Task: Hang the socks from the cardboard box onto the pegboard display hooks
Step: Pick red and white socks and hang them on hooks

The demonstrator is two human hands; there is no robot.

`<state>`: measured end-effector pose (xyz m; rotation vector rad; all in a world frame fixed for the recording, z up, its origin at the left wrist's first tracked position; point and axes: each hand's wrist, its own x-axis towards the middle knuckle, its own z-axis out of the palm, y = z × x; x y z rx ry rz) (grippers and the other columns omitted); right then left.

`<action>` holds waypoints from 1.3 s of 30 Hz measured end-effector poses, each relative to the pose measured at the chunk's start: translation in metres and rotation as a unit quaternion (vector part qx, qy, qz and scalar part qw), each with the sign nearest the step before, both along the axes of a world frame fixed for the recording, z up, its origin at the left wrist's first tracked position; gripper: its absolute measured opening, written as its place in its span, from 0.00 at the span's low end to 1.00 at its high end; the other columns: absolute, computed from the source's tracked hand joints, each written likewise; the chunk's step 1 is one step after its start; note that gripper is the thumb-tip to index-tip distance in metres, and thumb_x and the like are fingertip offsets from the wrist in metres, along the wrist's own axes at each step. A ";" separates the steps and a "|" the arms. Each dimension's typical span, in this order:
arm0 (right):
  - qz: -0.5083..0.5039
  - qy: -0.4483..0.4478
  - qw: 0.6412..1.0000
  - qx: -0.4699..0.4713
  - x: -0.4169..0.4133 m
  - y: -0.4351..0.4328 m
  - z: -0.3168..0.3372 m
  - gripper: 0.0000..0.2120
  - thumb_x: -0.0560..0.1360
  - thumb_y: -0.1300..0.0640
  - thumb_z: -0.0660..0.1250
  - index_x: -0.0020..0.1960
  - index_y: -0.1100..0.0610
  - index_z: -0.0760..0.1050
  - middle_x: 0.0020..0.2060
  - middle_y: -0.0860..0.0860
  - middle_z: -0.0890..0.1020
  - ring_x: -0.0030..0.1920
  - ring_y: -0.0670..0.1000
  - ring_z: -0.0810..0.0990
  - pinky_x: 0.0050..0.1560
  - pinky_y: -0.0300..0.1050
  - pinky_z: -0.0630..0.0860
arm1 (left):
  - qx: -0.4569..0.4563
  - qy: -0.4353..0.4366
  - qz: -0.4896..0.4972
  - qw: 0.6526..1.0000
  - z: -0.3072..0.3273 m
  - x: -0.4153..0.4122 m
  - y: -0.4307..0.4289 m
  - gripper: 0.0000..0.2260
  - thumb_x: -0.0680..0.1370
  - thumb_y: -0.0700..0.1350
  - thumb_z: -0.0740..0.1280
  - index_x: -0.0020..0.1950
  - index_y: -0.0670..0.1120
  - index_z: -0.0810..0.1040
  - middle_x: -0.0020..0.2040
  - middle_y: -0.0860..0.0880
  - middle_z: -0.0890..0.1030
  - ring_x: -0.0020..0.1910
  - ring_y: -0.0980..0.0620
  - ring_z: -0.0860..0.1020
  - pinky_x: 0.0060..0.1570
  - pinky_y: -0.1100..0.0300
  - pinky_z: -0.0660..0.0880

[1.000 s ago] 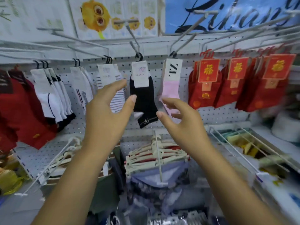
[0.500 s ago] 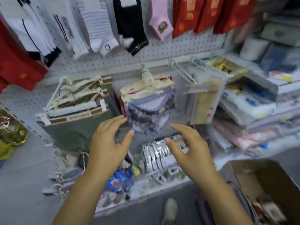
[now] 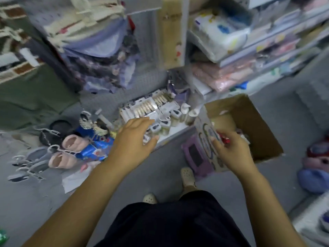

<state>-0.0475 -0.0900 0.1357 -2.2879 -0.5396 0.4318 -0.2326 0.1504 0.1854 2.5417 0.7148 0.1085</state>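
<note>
The camera looks down at the floor. An open cardboard box (image 3: 260, 125) stands at the right beside the shelf base. My right hand (image 3: 233, 152) reaches over the box's near wall, and its thumb and fingertips pinch a red sock pack (image 3: 225, 139) at the box's opening. More packs lie blurred inside the box. My left hand (image 3: 135, 138) hovers open over the low shelf, fingers spread, holding nothing. The hanging socks and the upper pegboard hooks are out of view; only the lower grey pegboard (image 3: 147, 56) shows.
Hanging clothes (image 3: 99, 56) fill the upper left. Small packaged goods (image 3: 151, 106) crowd the low shelf, with pink slippers (image 3: 74, 143) to the left. A purple item (image 3: 195, 155) leans on the box. Stacked packages (image 3: 231, 75) fill the right shelves. My feet (image 3: 187, 177) stand on grey floor.
The view has dropped from the sock hooks to the floor. Both hands came down; my right hand swung right into the box and took a red pack, while my left stayed open.
</note>
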 end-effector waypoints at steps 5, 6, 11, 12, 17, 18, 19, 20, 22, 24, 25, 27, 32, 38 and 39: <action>-0.068 0.077 0.993 -0.053 0.057 -0.072 -0.027 0.13 0.79 0.52 0.71 0.60 0.57 0.81 0.51 0.50 0.83 0.51 0.47 0.79 0.50 0.41 0.71 | -0.011 0.086 -0.062 0.994 -0.028 0.098 -0.041 0.30 0.76 0.59 0.61 0.74 0.45 0.73 0.74 0.45 0.73 0.74 0.42 0.70 0.71 0.43 0.69; -0.081 0.089 0.991 -0.057 0.068 -0.084 -0.034 0.14 0.79 0.52 0.71 0.61 0.57 0.81 0.52 0.50 0.83 0.52 0.48 0.79 0.52 0.41 0.71 | -0.012 0.097 -0.077 0.992 -0.035 0.118 -0.049 0.30 0.76 0.58 0.61 0.74 0.44 0.72 0.75 0.44 0.73 0.74 0.41 0.70 0.71 0.43 0.69; -0.161 0.182 0.968 -0.062 0.131 -0.125 -0.076 0.19 0.79 0.49 0.71 0.65 0.57 0.78 0.58 0.52 0.83 0.62 0.53 0.80 0.56 0.43 0.73 | -0.027 0.163 -0.138 0.977 -0.077 0.207 -0.085 0.26 0.81 0.54 0.67 0.74 0.42 0.70 0.73 0.42 0.73 0.72 0.40 0.71 0.68 0.46 0.69; -0.169 0.198 0.963 -0.066 0.141 -0.129 -0.087 0.20 0.79 0.49 0.71 0.66 0.58 0.77 0.60 0.53 0.82 0.62 0.54 0.79 0.55 0.43 0.72 | -0.038 0.177 -0.138 0.974 -0.088 0.220 -0.091 0.25 0.81 0.53 0.67 0.74 0.41 0.71 0.72 0.41 0.74 0.70 0.40 0.72 0.66 0.46 0.71; -0.153 0.249 0.949 -0.116 0.194 -0.120 -0.151 0.19 0.78 0.50 0.71 0.63 0.61 0.78 0.55 0.55 0.83 0.58 0.57 0.81 0.52 0.44 0.73 | -0.137 0.190 -0.047 0.971 -0.133 0.265 -0.104 0.19 0.81 0.55 0.67 0.65 0.43 0.79 0.60 0.43 0.82 0.58 0.43 0.80 0.51 0.54 0.74; -0.152 0.262 0.945 -0.124 0.204 -0.116 -0.168 0.19 0.78 0.48 0.72 0.61 0.61 0.79 0.53 0.54 0.83 0.56 0.56 0.82 0.53 0.47 0.76 | -0.161 0.192 -0.016 0.968 -0.145 0.274 -0.106 0.18 0.81 0.55 0.67 0.62 0.43 0.80 0.57 0.44 0.83 0.56 0.45 0.80 0.48 0.56 0.72; -0.147 0.279 0.941 -0.127 0.211 -0.112 -0.184 0.20 0.77 0.46 0.72 0.60 0.60 0.79 0.53 0.54 0.83 0.55 0.55 0.82 0.55 0.50 0.78 | -0.179 0.195 0.010 0.964 -0.155 0.281 -0.108 0.18 0.81 0.56 0.67 0.59 0.42 0.81 0.54 0.45 0.83 0.54 0.46 0.81 0.47 0.58 0.70; -0.141 0.297 0.936 -0.124 0.216 -0.106 -0.200 0.22 0.75 0.44 0.73 0.62 0.58 0.79 0.55 0.53 0.83 0.56 0.54 0.81 0.58 0.52 0.79 | -0.192 0.201 0.031 0.960 -0.164 0.288 -0.109 0.18 0.81 0.56 0.67 0.57 0.42 0.81 0.52 0.46 0.83 0.52 0.47 0.81 0.45 0.59 0.69; -0.137 0.321 0.930 -0.116 0.223 -0.093 -0.227 0.29 0.73 0.40 0.74 0.67 0.56 0.76 0.61 0.52 0.81 0.61 0.52 0.80 0.64 0.52 0.77 | -0.208 0.218 0.053 0.952 -0.180 0.300 -0.111 0.18 0.81 0.57 0.66 0.55 0.42 0.81 0.49 0.48 0.82 0.49 0.48 0.79 0.41 0.63 0.67; -0.131 0.334 0.928 -0.106 0.228 -0.077 -0.249 0.29 0.72 0.41 0.75 0.67 0.56 0.76 0.62 0.52 0.81 0.62 0.52 0.79 0.64 0.48 0.77 | -0.213 0.240 0.063 0.945 -0.192 0.312 -0.113 0.19 0.81 0.58 0.65 0.54 0.42 0.81 0.47 0.48 0.82 0.47 0.49 0.79 0.41 0.64 0.70; -0.126 0.337 0.927 -0.102 0.230 -0.069 -0.259 0.29 0.73 0.42 0.76 0.67 0.56 0.76 0.62 0.52 0.81 0.62 0.52 0.79 0.60 0.45 0.76 | -0.218 0.245 0.066 0.942 -0.200 0.316 -0.112 0.20 0.81 0.59 0.65 0.53 0.42 0.81 0.47 0.47 0.83 0.47 0.48 0.80 0.44 0.60 0.73; -0.111 0.331 0.930 -0.114 0.234 -0.054 -0.278 0.29 0.72 0.40 0.75 0.67 0.55 0.77 0.61 0.52 0.81 0.62 0.53 0.79 0.58 0.44 0.73 | -0.224 0.249 0.072 0.940 -0.214 0.320 -0.110 0.20 0.81 0.59 0.65 0.50 0.42 0.81 0.45 0.45 0.84 0.47 0.46 0.82 0.49 0.54 0.76; -0.025 0.273 0.928 -0.252 0.232 -0.039 -0.316 0.32 0.67 0.32 0.73 0.66 0.45 0.74 0.64 0.51 0.78 0.70 0.58 0.68 0.65 0.56 0.60 | -0.247 0.248 0.070 0.934 -0.230 0.319 -0.106 0.13 0.82 0.53 0.67 0.41 0.47 0.77 0.43 0.45 0.85 0.45 0.46 0.84 0.51 0.50 0.79; 0.030 0.265 0.907 -0.326 0.226 -0.041 -0.328 0.16 0.73 0.36 0.70 0.50 0.47 0.76 0.51 0.52 0.76 0.68 0.59 0.69 0.69 0.61 0.61 | -0.268 0.249 0.059 0.929 -0.231 0.317 -0.106 0.14 0.83 0.49 0.66 0.38 0.46 0.75 0.41 0.46 0.85 0.44 0.46 0.85 0.53 0.48 0.80; 0.030 0.265 0.908 -0.324 0.226 -0.042 -0.327 0.14 0.74 0.37 0.70 0.47 0.47 0.75 0.49 0.52 0.74 0.67 0.59 0.70 0.68 0.60 0.61 | -0.272 0.250 0.059 0.927 -0.232 0.318 -0.105 0.15 0.83 0.49 0.66 0.37 0.48 0.74 0.41 0.46 0.85 0.45 0.45 0.85 0.54 0.46 0.80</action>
